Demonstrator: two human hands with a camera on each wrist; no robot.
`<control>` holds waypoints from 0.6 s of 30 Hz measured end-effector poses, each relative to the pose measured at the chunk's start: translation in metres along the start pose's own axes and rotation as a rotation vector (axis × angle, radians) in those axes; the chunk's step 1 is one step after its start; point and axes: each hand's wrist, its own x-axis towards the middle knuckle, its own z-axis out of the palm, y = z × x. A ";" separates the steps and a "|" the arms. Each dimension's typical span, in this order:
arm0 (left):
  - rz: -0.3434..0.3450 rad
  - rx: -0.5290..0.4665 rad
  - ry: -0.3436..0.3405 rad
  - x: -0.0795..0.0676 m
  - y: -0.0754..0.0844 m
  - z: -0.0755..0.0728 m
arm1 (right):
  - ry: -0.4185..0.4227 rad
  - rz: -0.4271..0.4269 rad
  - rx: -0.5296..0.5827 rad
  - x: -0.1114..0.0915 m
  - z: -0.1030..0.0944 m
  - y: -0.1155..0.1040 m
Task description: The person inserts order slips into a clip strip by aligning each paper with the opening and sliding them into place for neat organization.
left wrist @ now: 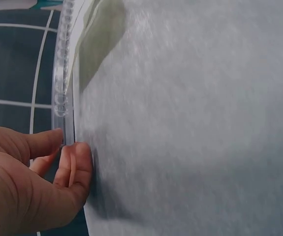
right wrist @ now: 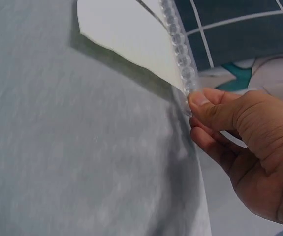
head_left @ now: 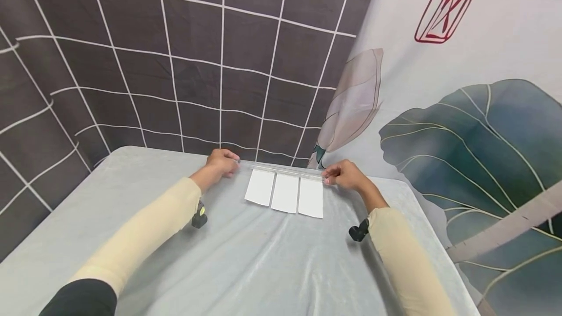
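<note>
A clear plastic rail (right wrist: 181, 56) with a row of round clear beads inside runs along the far edge of the cloth-covered table. Three white paper slips (head_left: 284, 192) hang from it side by side, spread toward the near side over the cloth. My left hand (head_left: 221, 163) pinches the rail's left end between thumb and fingers. At the opposite end, my right hand (head_left: 345, 174) grips the rail with thumb and fingertips. Close up in the right wrist view, one slip (right wrist: 126, 42) has its free edge raised, casting a shadow on the cloth.
A pale grey cloth (head_left: 263, 252) with soft creases covers the table. Behind its far edge hangs a dark curtain (head_left: 193, 82) with white grid lines. To the right is a white drape (head_left: 395, 23) printed with large leaves.
</note>
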 end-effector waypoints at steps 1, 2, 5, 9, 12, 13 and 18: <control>-0.005 0.004 0.005 0.000 -0.001 -0.002 | -0.004 -0.012 0.000 0.003 0.001 -0.002; -0.008 0.007 0.009 0.000 -0.002 -0.005 | -0.010 -0.024 -0.001 0.005 0.001 -0.003; -0.014 0.010 0.005 -0.002 -0.002 -0.008 | -0.017 -0.030 -0.002 0.009 0.003 -0.005; -0.006 -0.016 -0.012 0.009 -0.011 -0.007 | -0.011 -0.006 -0.005 0.013 0.005 -0.005; -0.026 -0.022 0.005 0.010 -0.013 -0.009 | -0.020 -0.006 0.013 0.017 0.008 -0.006; -0.049 -0.005 0.021 -0.001 -0.005 -0.011 | -0.025 -0.006 0.018 0.018 0.010 -0.006; -0.058 -0.001 0.033 0.004 -0.010 -0.017 | -0.046 -0.013 0.034 0.026 0.013 -0.012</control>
